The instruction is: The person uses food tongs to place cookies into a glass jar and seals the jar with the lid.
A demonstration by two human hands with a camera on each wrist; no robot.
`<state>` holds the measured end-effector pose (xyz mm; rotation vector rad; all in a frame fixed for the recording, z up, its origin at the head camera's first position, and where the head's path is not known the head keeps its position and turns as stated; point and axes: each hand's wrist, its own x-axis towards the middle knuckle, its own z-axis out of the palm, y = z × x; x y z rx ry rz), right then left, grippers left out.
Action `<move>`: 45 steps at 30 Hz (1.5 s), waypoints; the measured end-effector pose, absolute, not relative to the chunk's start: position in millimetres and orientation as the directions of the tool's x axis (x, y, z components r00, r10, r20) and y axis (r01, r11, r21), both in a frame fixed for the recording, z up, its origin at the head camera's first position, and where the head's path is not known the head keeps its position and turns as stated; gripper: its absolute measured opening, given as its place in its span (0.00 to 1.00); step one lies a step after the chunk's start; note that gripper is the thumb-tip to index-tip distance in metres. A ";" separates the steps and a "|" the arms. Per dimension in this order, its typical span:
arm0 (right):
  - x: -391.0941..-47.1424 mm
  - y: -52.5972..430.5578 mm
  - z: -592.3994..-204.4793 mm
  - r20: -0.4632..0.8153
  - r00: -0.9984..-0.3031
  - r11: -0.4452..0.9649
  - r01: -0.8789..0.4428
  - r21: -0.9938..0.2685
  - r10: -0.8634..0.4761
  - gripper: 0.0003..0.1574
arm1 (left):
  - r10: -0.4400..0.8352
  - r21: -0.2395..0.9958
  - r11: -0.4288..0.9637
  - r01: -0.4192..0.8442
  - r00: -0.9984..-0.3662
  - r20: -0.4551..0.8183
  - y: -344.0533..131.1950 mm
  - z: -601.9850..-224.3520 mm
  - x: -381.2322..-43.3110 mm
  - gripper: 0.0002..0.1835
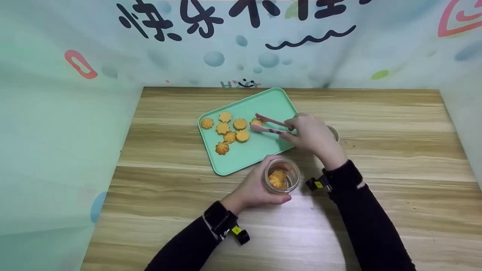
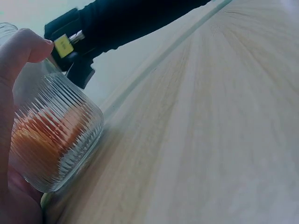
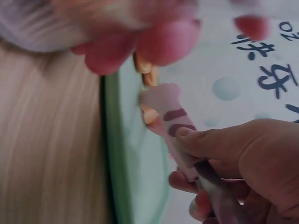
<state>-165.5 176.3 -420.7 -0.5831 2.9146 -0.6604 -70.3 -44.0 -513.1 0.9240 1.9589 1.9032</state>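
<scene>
My left hand (image 1: 253, 190) grips a clear ribbed glass jar (image 2: 91, 114), held mouth up in front of the green tray (image 1: 271, 103). Inside the jar lie golden cookies (image 1: 278, 179). In my right hand (image 1: 314, 134) is a pair of pink tongs (image 1: 266, 130), pinched between thumb and fingers. The tong tips reach over the tray with a cookie (image 1: 257, 122) between their arms. Several more cookies, one of them a swirled cookie (image 1: 206, 123), lie at the left of the tray. The right wrist view shows the tongs from close by, with the jar blurred at its top.
The tray lies at an angle on a wood-grain table (image 1: 158, 188). A round object with a pale rim (image 1: 334, 134) is partly hidden behind my right hand. A printed curtain (image 1: 241, 49) hangs along the back edge and both sides of the table.
</scene>
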 end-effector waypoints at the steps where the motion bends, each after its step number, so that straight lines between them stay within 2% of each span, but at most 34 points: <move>1: -162.5 178.9 -418.8 -0.002 -0.918 0.826 -0.355 -0.437 -0.396 0.16 | 0.598 0.964 -0.055 0.260 -0.765 0.240 -44.3 -513.4 -70.2 0.52; 8: -143.5 198.1 -401.7 0.043 -0.891 0.793 -0.423 -0.439 -0.452 0.09 | 0.596 0.963 -0.052 0.264 -0.766 0.242 -44.1 -515.0 -70.1 0.53; 18: -121.0 221.6 -378.2 0.006 -0.892 0.809 -0.414 -0.418 -0.453 0.06 | 0.591 0.959 -0.063 0.275 -0.765 0.258 -42.4 -512.6 -70.2 0.51; 24: -116.3 230.8 -372.0 0.004 -0.885 0.805 -0.425 -0.414 -0.465 0.11 | 0.594 0.959 -0.059 0.276 -0.763 0.256 -43.0 -513.2 -70.3 0.51; 29: -110.6 237.1 -364.8 0.070 -0.865 0.763 -0.474 -0.441 -0.497 0.13 | 0.592 0.962 -0.056 0.269 -0.767 0.249 -43.1 -511.6 -69.9 0.52; 33: -100.9 245.5 -353.9 0.164 -0.816 0.699 -0.564 -0.440 -0.555 0.11 | 0.592 0.963 -0.051 0.263 -0.769 0.242 -42.8 -511.2 -69.6 0.52; 38: -79.6 256.8 -332.7 0.273 -0.758 0.639 -0.649 -0.413 -0.592 0.14 | 0.592 0.965 -0.053 0.257 -0.770 0.238 -42.7 -511.8 -69.6 0.52; 45: -42.3 261.9 -306.8 0.329 -0.746 0.622 -0.665 -0.412 -0.579 0.16 | 0.593 0.971 -0.050 0.235 -0.775 0.218 -42.9 -511.2 -69.0 0.53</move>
